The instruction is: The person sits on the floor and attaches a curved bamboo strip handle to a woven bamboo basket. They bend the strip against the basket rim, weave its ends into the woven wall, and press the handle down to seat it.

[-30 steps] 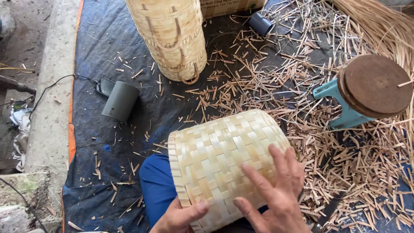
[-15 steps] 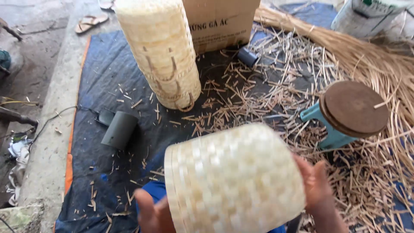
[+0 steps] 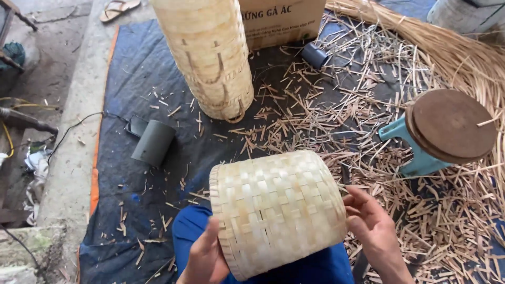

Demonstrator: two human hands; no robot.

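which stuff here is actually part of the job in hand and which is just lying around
In hand:
- woven bamboo cylinder, lying on its side, left hand and right hand on its two ends

Lying about:
- tall woven basket
- cardboard box
- round-topped stool
- grey tube
- bamboo offcuts
- sandal

Both hands — left hand (image 3: 204, 259), right hand (image 3: 374, 231) — grip a woven basket (image 3: 277, 210) on its side, over a blue tarp (image 3: 142, 89) littered with bamboo scraps (image 3: 336, 115).

tall woven basket (image 3: 210, 58) top cut off by upper edge, cardboard box (image 3: 284, 18) likewise, left hand (image 3: 206, 257) partly hidden behind small woven basket (image 3: 278, 210)
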